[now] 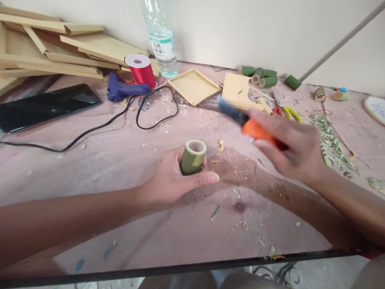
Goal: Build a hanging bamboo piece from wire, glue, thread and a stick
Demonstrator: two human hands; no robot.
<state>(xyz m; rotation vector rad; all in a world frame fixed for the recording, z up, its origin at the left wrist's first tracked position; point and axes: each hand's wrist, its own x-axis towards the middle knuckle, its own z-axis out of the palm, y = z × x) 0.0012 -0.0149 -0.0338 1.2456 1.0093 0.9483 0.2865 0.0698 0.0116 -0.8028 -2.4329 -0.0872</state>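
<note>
My left hand (174, 178) grips a short green bamboo tube (193, 157), held upright on the pinkish worktable (126, 160) with its hollow end facing up. My right hand (290, 146) is raised to the right of the tube and holds a tool with an orange handle and a dark blue tip (240, 118); the tool is blurred by motion, its tip pointing up and left, apart from the tube.
At the back lie wooden boards (60, 44), a black tablet (45, 106), a blue glue gun (123, 90) with its black cord, a red thread spool (142, 70), a water bottle (162, 40), square wooden trays (194, 86), green bamboo pieces (261, 76), pliers (285, 111), and shavings (331, 140).
</note>
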